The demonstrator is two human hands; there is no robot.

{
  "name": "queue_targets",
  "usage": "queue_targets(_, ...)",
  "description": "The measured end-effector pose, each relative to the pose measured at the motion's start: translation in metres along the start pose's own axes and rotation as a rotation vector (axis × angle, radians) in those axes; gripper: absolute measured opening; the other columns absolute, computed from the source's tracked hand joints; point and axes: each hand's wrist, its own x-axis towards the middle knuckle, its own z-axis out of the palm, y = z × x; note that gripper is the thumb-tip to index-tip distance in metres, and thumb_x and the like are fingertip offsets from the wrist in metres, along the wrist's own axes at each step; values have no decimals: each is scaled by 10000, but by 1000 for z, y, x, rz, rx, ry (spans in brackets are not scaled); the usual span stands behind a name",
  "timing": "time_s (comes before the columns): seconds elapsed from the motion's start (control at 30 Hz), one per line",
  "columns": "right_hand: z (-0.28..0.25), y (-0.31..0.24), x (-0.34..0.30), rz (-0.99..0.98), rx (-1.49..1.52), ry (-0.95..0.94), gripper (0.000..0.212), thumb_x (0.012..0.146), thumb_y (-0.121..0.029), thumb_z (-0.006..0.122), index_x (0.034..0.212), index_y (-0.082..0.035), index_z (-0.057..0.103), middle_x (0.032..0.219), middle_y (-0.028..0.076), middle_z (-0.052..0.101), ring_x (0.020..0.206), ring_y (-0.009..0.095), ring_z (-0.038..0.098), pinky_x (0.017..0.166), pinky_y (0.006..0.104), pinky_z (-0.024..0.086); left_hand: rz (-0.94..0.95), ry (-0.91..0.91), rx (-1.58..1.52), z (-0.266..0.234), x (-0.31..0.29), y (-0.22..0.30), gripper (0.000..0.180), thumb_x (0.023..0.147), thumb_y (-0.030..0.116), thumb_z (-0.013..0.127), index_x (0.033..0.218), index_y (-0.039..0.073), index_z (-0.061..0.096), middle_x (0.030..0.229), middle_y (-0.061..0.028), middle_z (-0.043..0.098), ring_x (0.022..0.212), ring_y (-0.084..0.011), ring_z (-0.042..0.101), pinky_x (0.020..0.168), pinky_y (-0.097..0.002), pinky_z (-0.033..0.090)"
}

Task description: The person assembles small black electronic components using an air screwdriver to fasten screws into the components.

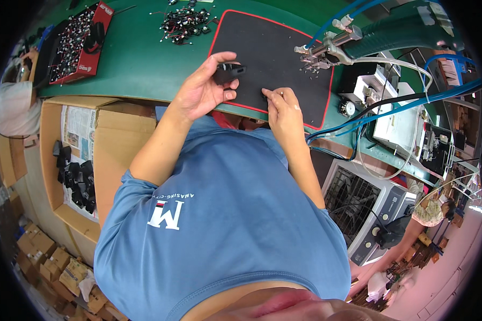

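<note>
My left hand [202,88] is closed around a small black plastic housing [229,73], held over the left edge of the black mat [251,45] with red trim. To its right, my right hand [285,109] is closed in a pinch above the mat's near edge. A tiny dark bit shows at its fingertips; what it is I cannot make out. Small pale screws or pins [311,69] lie scattered on the mat beyond my right hand.
A pile of small wired parts [186,24] lies on the green table [128,59]. At far left stands a red box [97,45] of similar parts. Below it, a cardboard box [126,136] holds black housings [77,179]. A hose-fed metal fixture [332,45] overhangs the mat; a fan [359,203] stands right.
</note>
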Motion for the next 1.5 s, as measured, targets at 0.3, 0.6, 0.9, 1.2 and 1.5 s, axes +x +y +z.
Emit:
queue_targets(0.3, 9, 0, 2, 59, 66, 92, 94, 876, -16, 710, 968, -23, 725, 895, 120, 661, 836, 335, 667, 750, 431, 543, 40, 13, 76, -2, 10, 0, 603, 1067, 468, 511, 1498, 55, 429, 1307, -149, 609, 1099, -278, 655, 830, -382, 584)
queue_targets(0.6, -23, -49, 20, -122, 212, 202, 168, 820, 44, 758, 966, -26, 712, 945, 101, 696, 807, 260, 706, 672, 360, 567, -111, 12, 245, 17, 9, -17, 789, 954, 277, 763, 1579, 101, 314, 1492, -99, 472, 1266, -248, 600, 953, -408, 606)
queue_targets(0.9, -15, -48, 22, -146, 173, 210, 171, 807, 26, 773, 956, -29, 710, 987, 96, 698, 868, 269, 718, 705, 354, 590, 16, 15, 793, 27, 13, -26, 905, 814, -43, 806, 1561, 115, 320, 1447, -114, 513, 1323, -192, 540, 1051, -368, 542)
queue_targets(1.2, -13, -46, 21, -214, -5, 220, 187, 762, 5, 793, 921, -43, 706, 995, 74, 681, 878, 268, 696, 742, 374, 575, 119, 122, 1208, 42, 17, -32, 808, 842, 2, 804, 1509, 83, 355, 1423, -130, 555, 1218, -217, 638, 1036, -366, 551)
queue_targets(1.5, -10, -46, 19, -175, -30, 215, 190, 756, -9, 794, 917, -47, 700, 991, 61, 647, 858, 256, 662, 717, 383, 549, 372, 84, 1452, 44, 20, -34, 730, 776, -24, 820, 1417, 61, 480, 1356, -121, 578, 1203, -221, 638, 962, -353, 571)
